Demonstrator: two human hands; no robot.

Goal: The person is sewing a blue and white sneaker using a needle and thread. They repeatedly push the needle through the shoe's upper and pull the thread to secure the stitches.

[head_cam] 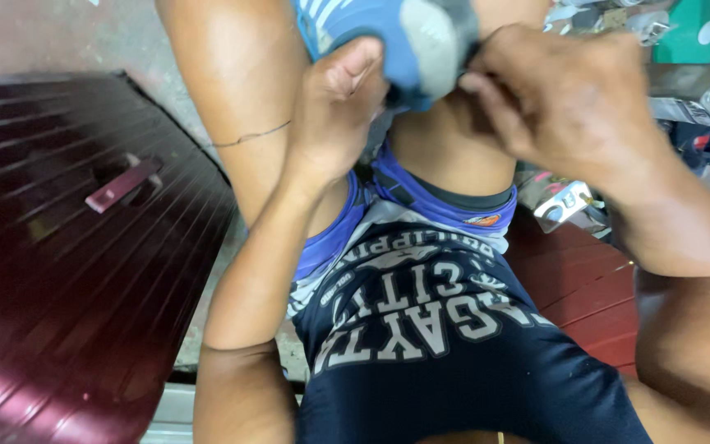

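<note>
Both hands pinch a blue and grey cloth [404,41] at the far middle: the left hand [338,107] grips its left edge, the right hand [560,99] its right edge. A dark red ribbed board [59,271] lies at the left

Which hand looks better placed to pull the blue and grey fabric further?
Probably the left hand: its thumb and fingers wrap the blue and grey fabric piece; the right hand only pinches its edge.

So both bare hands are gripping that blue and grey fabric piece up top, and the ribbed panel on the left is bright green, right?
Not quite: the head view shows the ribbed panel is dark maroon. The left hand and right hand do both grip the blue and grey fabric piece.
</note>
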